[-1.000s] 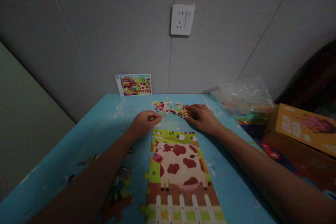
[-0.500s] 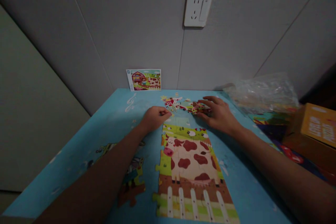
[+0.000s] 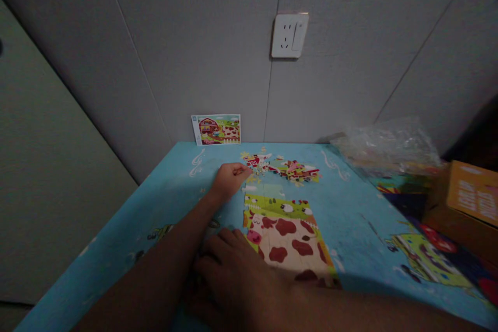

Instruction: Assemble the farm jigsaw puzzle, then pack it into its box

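Observation:
My left hand (image 3: pixel 229 182) is closed in a pinch at the near left edge of a heap of loose jigsaw pieces (image 3: pixel 298 170); whatever its fingertips hold is too small to make out. Below it lies a joined jigsaw section (image 3: pixel 290 241) with a spotted cow and sheep on grass. My right hand (image 3: pixel 233 275) reaches across the section's lower left, beside my left forearm. Its fingers are bent downward and apart, with no piece visible in them. The right hand and forearm cover the section's lower part, and the joined pieces left of it are hidden.
A picture card (image 3: pixel 217 130) of a farm leans against the wall behind the blue tablecloth (image 3: pixel 163 197). At the right are a crumpled clear plastic bag (image 3: pixel 389 148) and an orange box (image 3: pixel 467 202). A wall socket (image 3: pixel 290 36) sits above the table.
My right hand has left the heap of loose pieces and come down and left, over the near part of the jigsaw. My left hand stays pinched near the heap. The view has tilted up slightly.

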{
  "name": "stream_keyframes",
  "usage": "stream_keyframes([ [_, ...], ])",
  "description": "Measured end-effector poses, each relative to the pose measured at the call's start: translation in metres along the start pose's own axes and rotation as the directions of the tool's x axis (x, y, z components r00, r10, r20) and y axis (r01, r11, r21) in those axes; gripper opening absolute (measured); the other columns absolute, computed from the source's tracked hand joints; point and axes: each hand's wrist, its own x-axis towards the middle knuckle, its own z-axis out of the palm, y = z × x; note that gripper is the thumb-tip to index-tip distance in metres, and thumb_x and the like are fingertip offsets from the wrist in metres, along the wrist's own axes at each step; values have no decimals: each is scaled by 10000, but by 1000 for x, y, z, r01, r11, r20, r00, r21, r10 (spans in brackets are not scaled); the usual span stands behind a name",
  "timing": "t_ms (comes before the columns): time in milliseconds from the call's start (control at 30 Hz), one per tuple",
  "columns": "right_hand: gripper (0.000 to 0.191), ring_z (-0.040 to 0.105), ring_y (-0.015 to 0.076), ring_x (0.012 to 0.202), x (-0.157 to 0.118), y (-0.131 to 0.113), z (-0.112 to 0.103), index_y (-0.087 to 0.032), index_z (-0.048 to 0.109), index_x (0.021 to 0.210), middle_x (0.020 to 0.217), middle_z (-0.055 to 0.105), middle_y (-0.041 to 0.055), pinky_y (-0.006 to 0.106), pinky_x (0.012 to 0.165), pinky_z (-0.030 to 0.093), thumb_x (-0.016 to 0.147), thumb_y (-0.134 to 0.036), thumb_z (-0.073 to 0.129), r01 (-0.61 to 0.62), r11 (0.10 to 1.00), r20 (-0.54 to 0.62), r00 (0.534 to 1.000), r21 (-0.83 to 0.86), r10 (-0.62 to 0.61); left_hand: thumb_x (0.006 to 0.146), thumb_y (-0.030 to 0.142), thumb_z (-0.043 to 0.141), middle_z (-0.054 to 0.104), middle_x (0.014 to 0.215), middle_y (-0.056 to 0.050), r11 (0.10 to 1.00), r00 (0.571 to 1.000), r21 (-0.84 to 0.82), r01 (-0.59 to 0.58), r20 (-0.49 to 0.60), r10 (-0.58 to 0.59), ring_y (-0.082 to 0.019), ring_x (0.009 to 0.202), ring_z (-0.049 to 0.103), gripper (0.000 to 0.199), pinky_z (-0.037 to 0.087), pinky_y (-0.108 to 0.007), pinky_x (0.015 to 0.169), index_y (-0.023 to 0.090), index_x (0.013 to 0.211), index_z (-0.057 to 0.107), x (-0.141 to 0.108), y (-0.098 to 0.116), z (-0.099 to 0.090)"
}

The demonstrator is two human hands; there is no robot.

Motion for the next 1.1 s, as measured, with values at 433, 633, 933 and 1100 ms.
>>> stream_keyframes([
  [433,212,573,121,719,-12,30,-34,-208,622,961,803,624,-17,235,673,455,775,-112,583,-76,853,-242,942,517,231,701,360,630,533,456,30,991,982,-123,47,-176,-68,-129,494,499,219,365,-229,492,160,735,711,-2,14,-10],
  [633,65,540,130,705,-30,105,-63,-179,576,794,745,583,-1,263,671,442,785,-204,636,-71,841,-556,720,536,415,816,455,494,545,551,-13,987,973,-108,-121,182,139,-107,538,475,427,372,-228,538,132,567,622,-20,24,4],
  [933,232,471,102,574,-30,124,-56,-157,588,792,635,538,-15,232,534,374,835,-385,594,-124,767,-402,792,630,459,763,410,602,379,473,75,989,930,-117,-90,345,126,-55,432,307,296,216,-194,430,116,794,612,-32,27,4],
  [1100,365,398,84,496,-32,120,-57,-157,550,627,540,506,-25,231,480,301,843,-451,568,-209,760,-288,838,615,464,709,441,677,481,483,76,979,814,-174,103,581,18,-42,379,343,351,250,-168,383,144,840,543,-31,37,-9],
])
